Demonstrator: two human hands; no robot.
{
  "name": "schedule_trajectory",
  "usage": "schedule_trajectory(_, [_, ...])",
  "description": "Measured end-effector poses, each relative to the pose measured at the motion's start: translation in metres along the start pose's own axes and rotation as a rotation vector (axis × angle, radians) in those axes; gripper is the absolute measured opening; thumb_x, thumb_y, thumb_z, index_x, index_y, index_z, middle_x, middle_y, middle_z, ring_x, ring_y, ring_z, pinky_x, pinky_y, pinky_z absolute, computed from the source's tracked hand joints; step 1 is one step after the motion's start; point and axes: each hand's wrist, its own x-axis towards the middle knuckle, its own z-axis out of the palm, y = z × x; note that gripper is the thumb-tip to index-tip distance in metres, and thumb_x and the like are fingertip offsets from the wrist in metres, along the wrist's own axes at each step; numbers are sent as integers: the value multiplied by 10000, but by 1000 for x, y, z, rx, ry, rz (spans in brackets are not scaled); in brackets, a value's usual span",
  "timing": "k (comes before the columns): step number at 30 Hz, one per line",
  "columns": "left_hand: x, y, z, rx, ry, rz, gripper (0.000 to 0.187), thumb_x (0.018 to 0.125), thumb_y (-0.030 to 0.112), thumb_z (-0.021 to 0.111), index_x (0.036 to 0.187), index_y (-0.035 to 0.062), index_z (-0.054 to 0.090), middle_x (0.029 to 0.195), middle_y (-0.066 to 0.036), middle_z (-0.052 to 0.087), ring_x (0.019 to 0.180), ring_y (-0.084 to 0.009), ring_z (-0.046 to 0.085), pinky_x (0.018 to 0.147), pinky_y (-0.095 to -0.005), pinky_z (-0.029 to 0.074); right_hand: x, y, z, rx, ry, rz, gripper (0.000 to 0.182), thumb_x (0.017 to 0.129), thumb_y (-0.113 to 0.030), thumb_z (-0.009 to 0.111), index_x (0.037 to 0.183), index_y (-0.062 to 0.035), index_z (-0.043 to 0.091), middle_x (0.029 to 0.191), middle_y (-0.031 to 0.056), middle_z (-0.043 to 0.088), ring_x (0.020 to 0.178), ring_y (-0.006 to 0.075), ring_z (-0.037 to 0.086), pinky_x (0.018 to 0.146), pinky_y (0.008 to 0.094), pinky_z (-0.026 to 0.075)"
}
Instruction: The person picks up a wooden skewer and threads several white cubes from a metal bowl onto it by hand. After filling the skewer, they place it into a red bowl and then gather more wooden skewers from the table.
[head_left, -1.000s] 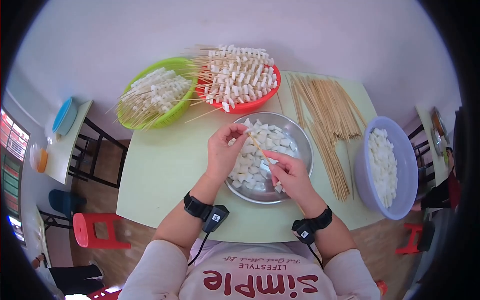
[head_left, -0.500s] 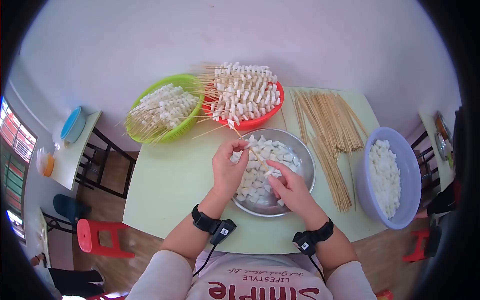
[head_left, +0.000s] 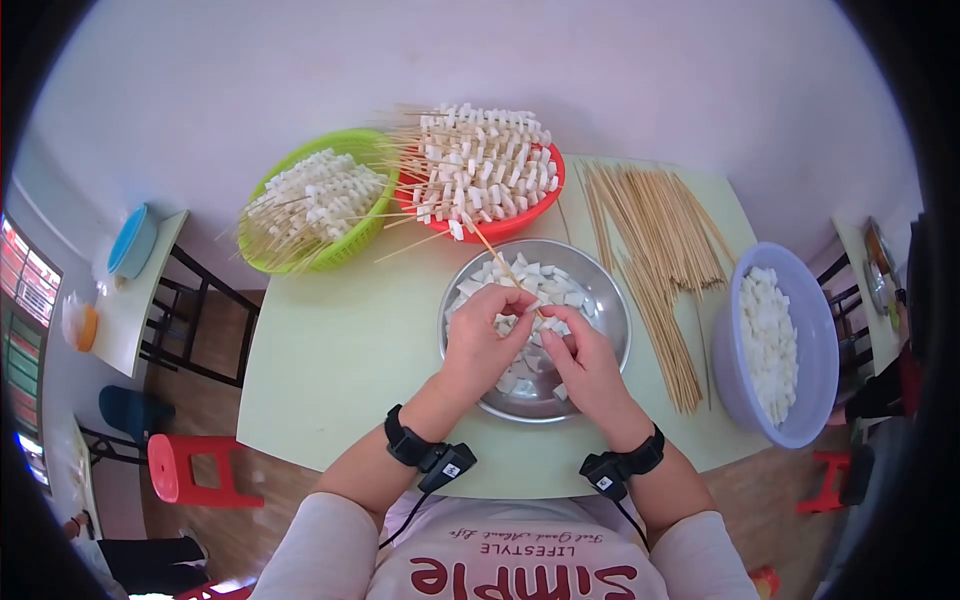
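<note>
A thin wooden skewer (head_left: 500, 260) slants up and left above the steel bowl (head_left: 530, 408) of white cubes. My left hand (head_left: 487, 335) pinches its lower part, and the fingers of my right hand (head_left: 583, 362) are closed at its lower end, close to my left fingertips. Whatever else lies between the fingertips is too small to make out. Behind the hands, a red basket (head_left: 540, 212) holds a pile of skewered white pieces. Loose bare skewers (head_left: 655, 235) lie right of the bowl.
A green basket (head_left: 345, 245) of filled skewers stands at the back left of the table (head_left: 300, 380). A lilac basin (head_left: 822, 350) of white cubes is at the right edge. On the floor at left is a red stool (head_left: 205, 470).
My left hand has slid down the skewer towards my right hand, so the fingertips now nearly meet. The whole view has shifted slightly.
</note>
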Motion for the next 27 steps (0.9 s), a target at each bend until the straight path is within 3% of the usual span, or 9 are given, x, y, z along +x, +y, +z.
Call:
schedule_trajectory(5, [2, -3, -2, 17, -36, 22, 187, 777, -10, 703, 958, 19, 667, 868, -65, 651, 795, -144, 629, 731, -266, 506, 5, 18, -2, 119, -18, 16, 317, 958, -223, 561, 1232, -66, 535, 597, -8, 506, 523, 75, 457, 496, 259, 357])
schedule_trajectory(7, [2, -4, -3, 3, -55, 17, 187, 781, -11, 703, 962, 21, 669, 867, -62, 651, 798, -144, 629, 732, -265, 507, 10, 15, -10, 541, -159, 239, 314, 954, -217, 568, 1223, -57, 546, 601, -35, 487, 526, 51, 432, 489, 237, 338])
schedule_trajectory(8, [3, -4, -3, -7, -65, 13, 187, 785, -12, 703, 966, 22, 670, 867, -58, 651, 801, -143, 628, 734, -263, 508, 10, 15, -10, 541, -151, 243, 314, 954, -217, 568, 1223, -57, 546, 601, -35, 487, 526, 51, 432, 489, 237, 338])
schedule_trajectory(11, [2, -8, -3, 8, -93, 7, 187, 806, -12, 692, 990, 16, 671, 908, -59, 668, 826, -142, 629, 767, -260, 505, 3, 8, -2, 180, -16, 74, 309, 958, -199, 565, 1233, -58, 559, 602, -75, 437, 526, 24, 388, 480, 215, 315])
schedule_trajectory(14, [5, -15, -4, -231, -59, -71, 181, 834, -5, 670, 1014, 10, 670, 960, -67, 681, 852, -143, 628, 807, -255, 497, 4, 17, -1, 259, 172, -15, 337, 962, -183, 558, 1272, -53, 531, 595, -75, 427, 526, 13, 377, 472, 206, 296])
schedule_trajectory(16, [11, -16, -12, -251, -49, -136, 185, 857, 22, 654, 1040, -2, 663, 993, -76, 687, 885, -146, 622, 835, -266, 489, 11, 15, -11, 504, 202, 26, 401, 972, -189, 530, 1341, -49, 459, 577, -60, 416, 494, 24, 364, 451, 194, 284])
schedule_trajectory(19, [15, -22, -22, 121, -277, -90, 218, 843, 57, 668, 1057, 16, 659, 978, -77, 659, 903, -177, 610, 821, -306, 491, 16, 17, -26, 869, 200, 52, 468, 988, -223, 464, 1415, -66, 356, 561, -15, 421, 434, 65, 351, 411, 197, 280])
schedule_trajectory(22, [15, -23, -17, 232, -311, -50, 235, 796, 43, 684, 1030, 32, 666, 969, -98, 621, 890, -234, 611, 820, -329, 495, 18, 22, -26, 1023, 167, 62, 488, 986, -220, 459, 1434, -72, 335, 559, -4, 423, 435, 72, 355, 416, 210, 287])
schedule_trajectory(27, [17, -19, -18, 530, -349, 149, 269, 731, 32, 698, 997, 34, 657, 967, -134, 602, 901, -310, 603, 824, -375, 494, 18, 22, -25, 1028, 106, 51, 530, 969, -193, 472, 1462, -94, 304, 575, -2, 441, 462, 71, 378, 420, 214, 298])
